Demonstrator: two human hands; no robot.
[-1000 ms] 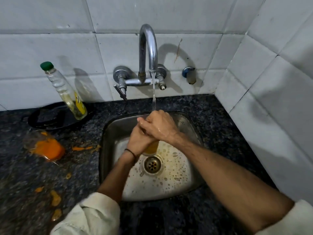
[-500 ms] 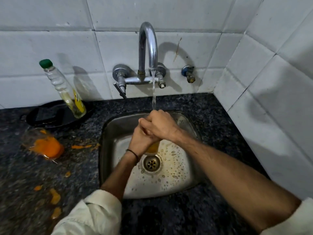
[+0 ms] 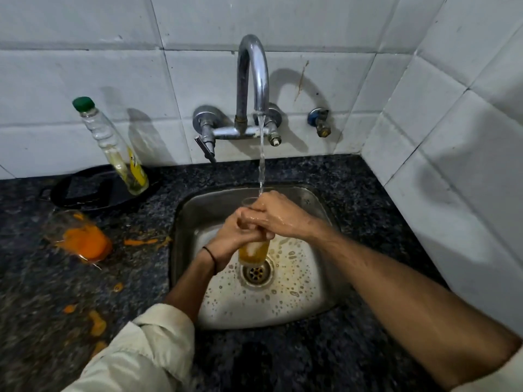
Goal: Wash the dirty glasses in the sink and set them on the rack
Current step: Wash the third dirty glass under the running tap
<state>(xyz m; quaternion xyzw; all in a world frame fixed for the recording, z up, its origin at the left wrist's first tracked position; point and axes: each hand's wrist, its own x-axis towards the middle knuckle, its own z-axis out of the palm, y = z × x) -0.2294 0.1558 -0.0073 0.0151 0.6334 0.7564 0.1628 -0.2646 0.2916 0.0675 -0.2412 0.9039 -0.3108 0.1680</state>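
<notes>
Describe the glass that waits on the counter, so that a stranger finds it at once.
Start at the steel sink and look left across the dark counter. Just in front of the green-capped bottle sits the orange-stained glass, among orange smears. Unlike the held glass, no hand touches it.

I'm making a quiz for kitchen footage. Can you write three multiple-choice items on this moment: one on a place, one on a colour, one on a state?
1. Where does the second glass lie?
A) on the counter left of the sink
B) inside the sink
C) on a rack

2. What colour is the cap of the bottle?
A) red
B) green
C) white

3. What is the tap doing?
A) shut off
B) only dripping
C) running steadily

Answers:
1 A, it lies on its side among orange spills.
2 B, the cap is plainly green.
3 C, a stream falls to the held glass, which the left hand and right hand grip.
</notes>
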